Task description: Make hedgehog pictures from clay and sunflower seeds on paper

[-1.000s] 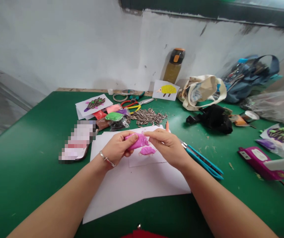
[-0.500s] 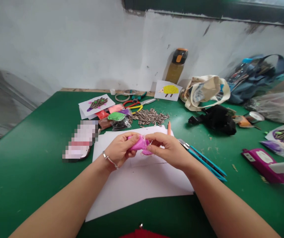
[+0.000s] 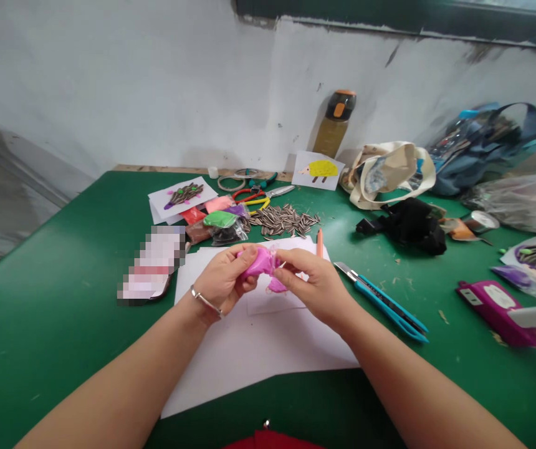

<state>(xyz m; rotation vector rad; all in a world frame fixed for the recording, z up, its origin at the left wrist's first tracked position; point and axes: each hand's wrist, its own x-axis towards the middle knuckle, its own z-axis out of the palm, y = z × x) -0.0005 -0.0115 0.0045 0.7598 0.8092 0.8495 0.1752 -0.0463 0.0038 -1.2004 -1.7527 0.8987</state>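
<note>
A clear plastic packet of pink modelling clay (image 3: 259, 262) is held between both hands above the white paper. My left hand (image 3: 225, 277), a silver bracelet at its wrist, has thumb and fingers wrapped round the full part. At the packet's right end, the fingers of my right hand (image 3: 312, 280) pinch the clear plastic. Beneath them, a pink shape (image 3: 276, 285) shows on a smaller white card (image 3: 272, 304), partly covered by the right hand. Larger sheets of white paper (image 3: 249, 355) lie under the card.
Sunflower seeds (image 3: 284, 221) are heaped behind the paper, beside colored clay packets (image 3: 221, 219) and pliers (image 3: 258, 201). A blue utility knife (image 3: 384, 302) lies on the right, a phone (image 3: 153, 265) on the left. A bottle (image 3: 334, 125) and a cloth bag (image 3: 389, 174) stand at the wall.
The packet has tipped up slightly and more of the pink shape on the card shows. My right hand has shifted a little left, uncovering more of the utility knife.
</note>
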